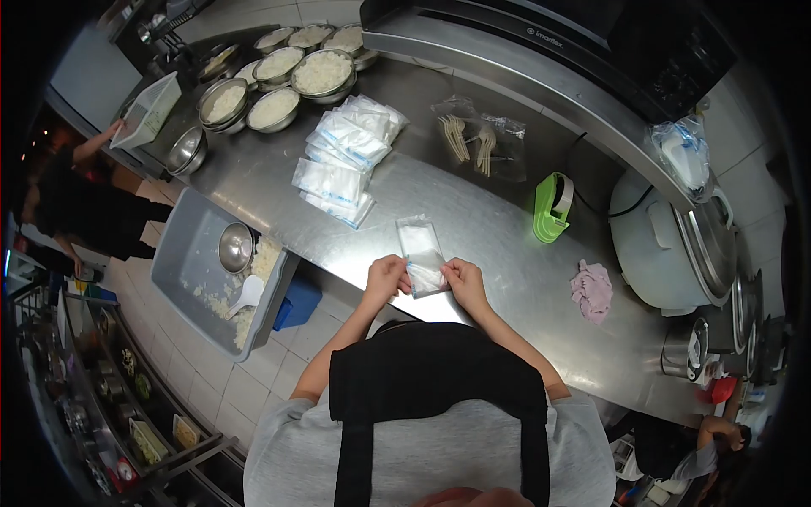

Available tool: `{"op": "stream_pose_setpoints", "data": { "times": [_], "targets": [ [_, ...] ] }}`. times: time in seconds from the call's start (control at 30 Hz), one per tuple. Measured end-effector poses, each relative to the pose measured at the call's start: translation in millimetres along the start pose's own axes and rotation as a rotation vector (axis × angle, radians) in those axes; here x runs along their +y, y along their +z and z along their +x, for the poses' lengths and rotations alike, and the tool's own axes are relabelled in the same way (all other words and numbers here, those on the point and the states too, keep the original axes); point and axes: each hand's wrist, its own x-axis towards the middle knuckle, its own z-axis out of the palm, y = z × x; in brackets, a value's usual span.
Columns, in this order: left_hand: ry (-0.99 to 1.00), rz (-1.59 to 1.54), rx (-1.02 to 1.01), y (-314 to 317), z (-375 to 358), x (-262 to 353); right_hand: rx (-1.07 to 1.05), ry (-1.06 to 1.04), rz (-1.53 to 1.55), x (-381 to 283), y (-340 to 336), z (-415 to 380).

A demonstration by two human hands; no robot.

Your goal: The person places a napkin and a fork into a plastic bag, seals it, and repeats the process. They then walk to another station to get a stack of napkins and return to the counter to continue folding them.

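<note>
On the steel counter in front of me lies a clear plastic packet [420,243] with something white folded inside, perhaps a napkin. My left hand [388,278] pinches its lower left edge. At the lower right edge, my right hand [464,280] grips the same packet between thumb and fingers. A heap of similar white packets [345,156] with blue print is piled ahead of me to the left. Beyond, two clear bags of wooden forks [485,150] lie on the counter.
Metal bowls of rice [323,73] crowd the far left. A grey tub [182,279] holds rice, a bowl and a white scoop. To the right are a green tape dispenser [552,208], a pink cloth [591,291] and a large cooker [667,245]. Other people stand at left and lower right.
</note>
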Motion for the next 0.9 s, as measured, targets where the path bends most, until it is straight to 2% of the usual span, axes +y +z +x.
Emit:
{"op": "stream_pose_setpoints", "data": {
  "times": [0.07,0.1,0.13,0.2,0.23,0.27,0.33,0.5,0.57,0.63,0.7,0.73,0.77,0.83,0.87,0.9],
  "targets": [
    [-0.094,-0.243,0.091,-7,-1,-3,-0.039,0.065,0.054,1,-2,3],
    [-0.196,-0.235,-0.077,-19,-6,2,-0.035,0.068,0.054,4,-2,3],
    [-0.198,-0.234,-0.080,-15,-11,6,-0.053,0.075,0.099,7,0,3],
    [-0.355,-0.629,-0.274,-6,-22,16,-0.076,0.078,0.143,9,1,3],
    [-0.324,-0.864,-0.415,-5,-22,9,-0.101,0.060,0.134,8,4,0],
    [-0.322,-0.863,-0.412,0,-20,9,-0.125,0.039,0.125,7,6,0],
    [-0.297,-1.122,-0.346,16,-17,9,-0.095,0.027,0.089,0,8,-3],
    [-0.265,-0.877,-0.242,24,-18,9,-0.052,0.055,0.017,-20,3,-11],
    [-0.235,-0.830,-0.216,24,-21,12,-0.097,0.045,0.094,-15,-1,-9],
    [-0.204,-0.730,-0.083,21,-29,28,-0.004,0.039,0.275,-19,-23,-1],
    [-0.155,-0.734,-0.068,13,-31,26,0.335,-0.147,0.071,-16,-74,13],
    [-0.104,-0.742,-0.036,8,-33,25,0.558,-0.205,-0.124,-10,-104,22],
    [-0.108,-0.740,-0.037,3,-36,29,0.766,-0.209,-0.157,-20,-128,22],
    [-0.112,-0.760,-0.053,-2,-40,32,1.035,-0.266,-0.185,37,-178,44],
    [-0.119,-0.786,-0.056,-2,-41,32,1.042,-0.268,-0.189,38,-194,48],
    [-0.141,-0.805,-0.045,-1,-42,33,0.873,0.050,-0.010,36,-204,51]
  ]
}}
